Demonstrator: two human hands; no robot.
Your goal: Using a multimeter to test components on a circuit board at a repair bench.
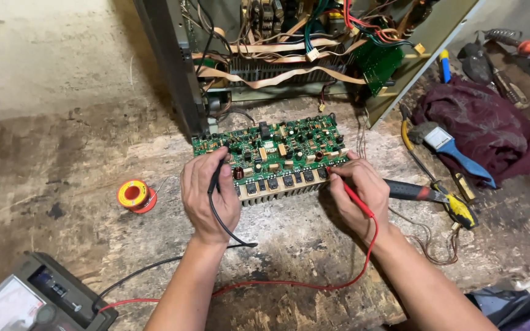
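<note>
Green circuit board (274, 150) lay at twelve o'clock from us, long axis nine-to-three, both hands touching its near edge. Our left hand (208, 197) pinched the black probe (215, 179); our right hand (357, 193) gripped the red probe (352, 195).

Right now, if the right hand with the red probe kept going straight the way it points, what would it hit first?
The right hand aims its red probe up and left at the green circuit board. It would likely meet the board's front edge by the row of black components first, though depth is hard to judge.
</note>
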